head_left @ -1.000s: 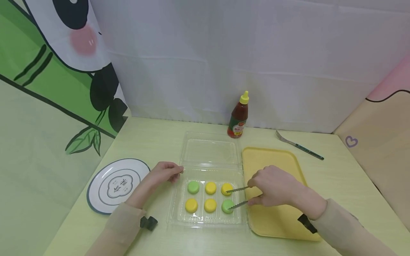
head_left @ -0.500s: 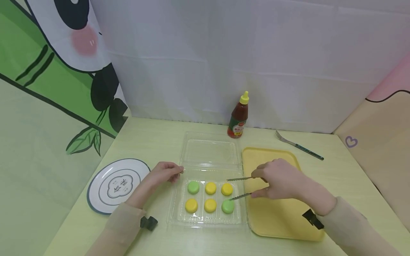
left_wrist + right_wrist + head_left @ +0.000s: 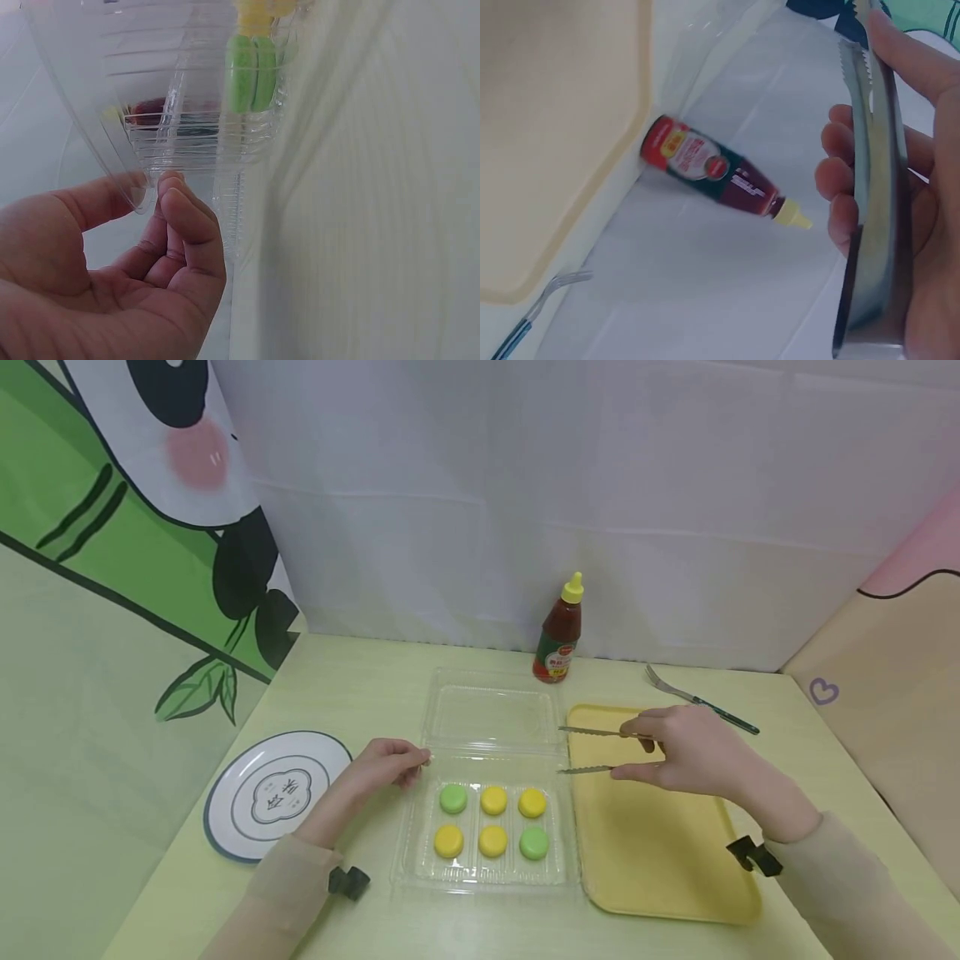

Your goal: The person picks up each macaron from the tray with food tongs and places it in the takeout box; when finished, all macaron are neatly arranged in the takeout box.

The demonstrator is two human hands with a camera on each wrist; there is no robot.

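My left hand (image 3: pixel 386 766) pinches the left edge of a clear plastic box (image 3: pixel 495 881), whose lid (image 3: pixel 495 714) lies folded back behind it. In the left wrist view, thumb and fingertips meet at the box's rim, near a green macaron (image 3: pixel 251 73). Inside the box sit two rows of macarons, mostly yellow (image 3: pixel 492 841) with two green ones, at back left and front right (image 3: pixel 534 843). Over the yellow tray (image 3: pixel 660 860) my right hand (image 3: pixel 686 752) grips metal tongs (image 3: pixel 877 225). Their serrated arms are spread apart, with nothing between the tips.
A white plate with a blue rim (image 3: pixel 232 810) lies to the left of the box. Behind the lid stands a red sauce bottle (image 3: pixel 557 639) with a yellow cap. A fork (image 3: pixel 701 700) with a dark green handle lies behind the tray.
My right hand has lifted the tongs off the right-hand macarons and moved them back and to the right, over the tray. The left hand and the macarons stay where they were.
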